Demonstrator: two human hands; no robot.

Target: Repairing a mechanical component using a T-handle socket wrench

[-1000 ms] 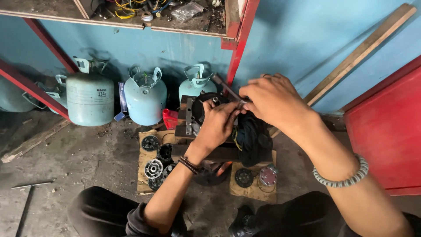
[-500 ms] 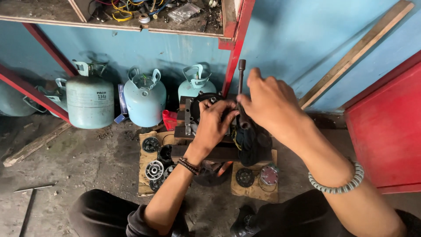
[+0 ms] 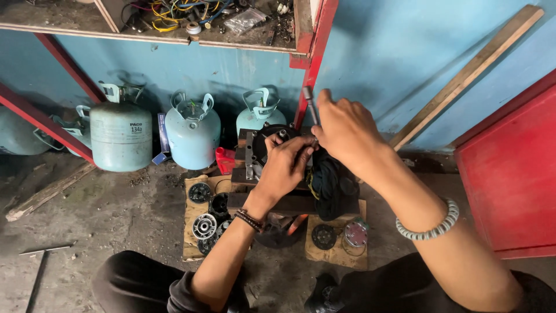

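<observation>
A black round machine housing [image 3: 267, 144] stands on wooden blocks on the floor in front of me. My left hand [image 3: 286, 164] rests on its right edge, fingers curled around the base of a slim metal wrench [image 3: 310, 104] that points upward. My right hand [image 3: 346, 128] grips the wrench shaft just above, thumb raised along it. A dark rag [image 3: 330, 182] hangs under my right wrist. A beaded bracelet sits on each wrist.
Three pale blue gas cylinders [image 3: 192, 138] line the blue wall. Round metal parts [image 3: 204, 225] lie on cardboard pieces [image 3: 337, 250] by my knees. A red frame post [image 3: 313, 58], a red panel [image 3: 509, 174], a leaning wooden plank [image 3: 469, 72] and a cluttered shelf [image 3: 174, 17] surround the spot.
The wrench has swung from lying tilted to the left to standing upright, then shifted slightly. My right hand moved up along it; my left hand stayed on the housing.
</observation>
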